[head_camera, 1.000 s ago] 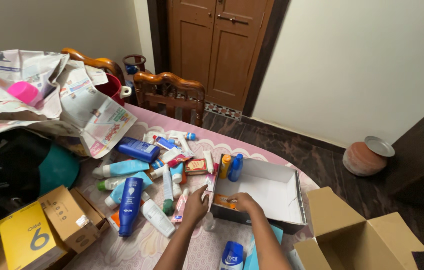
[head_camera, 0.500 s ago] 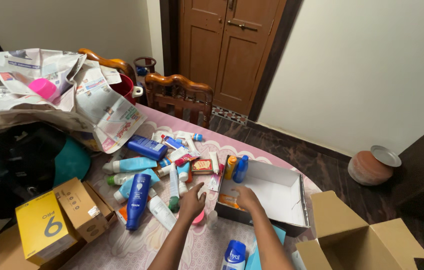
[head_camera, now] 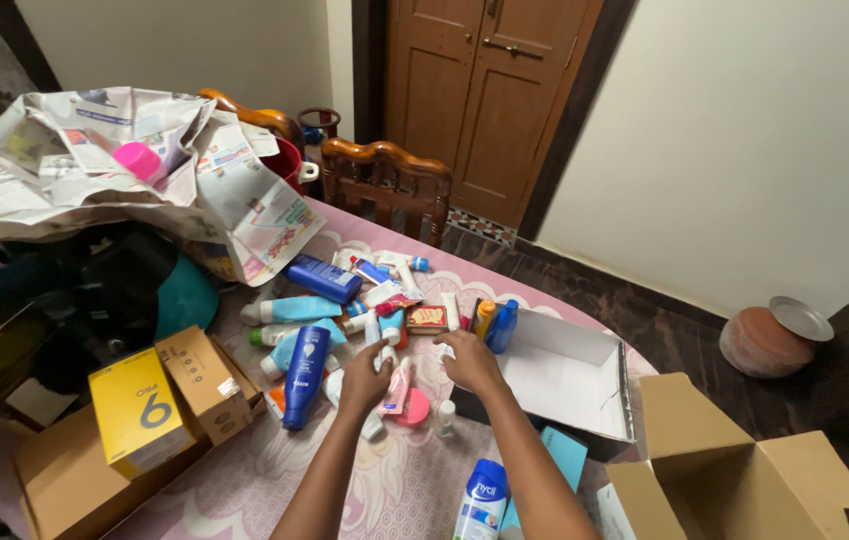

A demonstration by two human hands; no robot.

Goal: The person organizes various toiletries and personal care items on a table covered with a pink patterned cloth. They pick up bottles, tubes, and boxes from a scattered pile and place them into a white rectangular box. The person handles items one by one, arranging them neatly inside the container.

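My left hand (head_camera: 365, 378) reaches into a pile of toiletries on the pink tablecloth, its fingers curled on a white tube (head_camera: 386, 352). Beside it lie a pink tube (head_camera: 400, 385) and a tall dark blue bottle (head_camera: 305, 376). My right hand (head_camera: 471, 363) hovers at the left edge of an open white-lined box (head_camera: 570, 378), fingertips next to a small white item (head_camera: 442, 350); its grip is unclear. An orange bottle (head_camera: 485, 318) and a blue bottle (head_camera: 504, 325) stand in the box's far corner.
A yellow carton (head_camera: 138, 415) and a brown carton (head_camera: 207, 381) sit at the left. An open cardboard box (head_camera: 735, 470) is at the lower right. Crumpled newspaper (head_camera: 125, 170) covers the far left. A wooden chair (head_camera: 387, 185) stands behind the table, a clay pot (head_camera: 763, 342) on the floor.
My right hand has come out of the white-lined box to its left edge. My left hand has moved forward onto the pile. The view has shifted to the left.
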